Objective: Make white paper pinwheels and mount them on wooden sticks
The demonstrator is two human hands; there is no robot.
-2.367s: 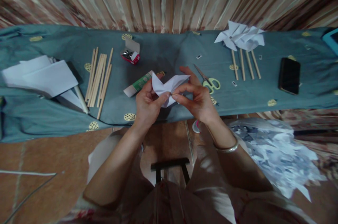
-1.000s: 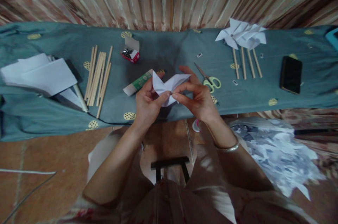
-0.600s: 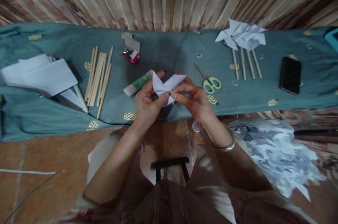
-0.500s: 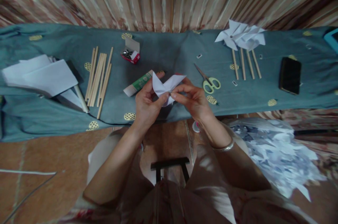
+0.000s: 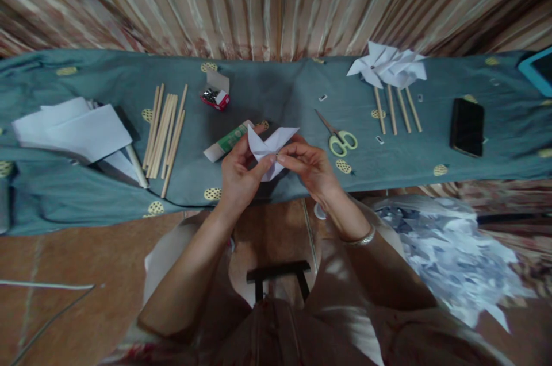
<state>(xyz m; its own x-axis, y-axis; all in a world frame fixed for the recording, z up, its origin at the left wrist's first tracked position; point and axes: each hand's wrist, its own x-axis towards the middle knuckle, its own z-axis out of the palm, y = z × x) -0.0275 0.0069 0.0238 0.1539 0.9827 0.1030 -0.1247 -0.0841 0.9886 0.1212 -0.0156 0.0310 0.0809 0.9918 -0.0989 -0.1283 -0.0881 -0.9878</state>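
Note:
Over the front part of the table, my left hand [image 5: 238, 177] is closed on a folded white paper pinwheel [image 5: 275, 141], thumb near its centre. From the other side my right hand [image 5: 313, 169] is pinched at that centre, where a tiny shiny metal pin [image 5: 276, 156] shows between the fingertips. How deep the pin sits in the paper I cannot tell. Just behind my left hand lies a green and white glue stick [image 5: 230, 139]. Green-handled scissors [image 5: 340, 137] rest to the right of my right hand.
Wooden sticks [image 5: 164, 133] and white paper sheets [image 5: 81, 130] lie left on the cloth-covered table [image 5: 284, 90]. An open red box [image 5: 219, 103] holds small metal pieces. At right are finished pinwheels [image 5: 390, 67] on sticks and a phone [image 5: 467, 126]. A paper-filled bag [image 5: 457, 251] stands below.
The view has shifted slightly, so the table's things sit a little lower in it. Both hands keep their hold at the pinwheel's centre, with the paper turned slightly.

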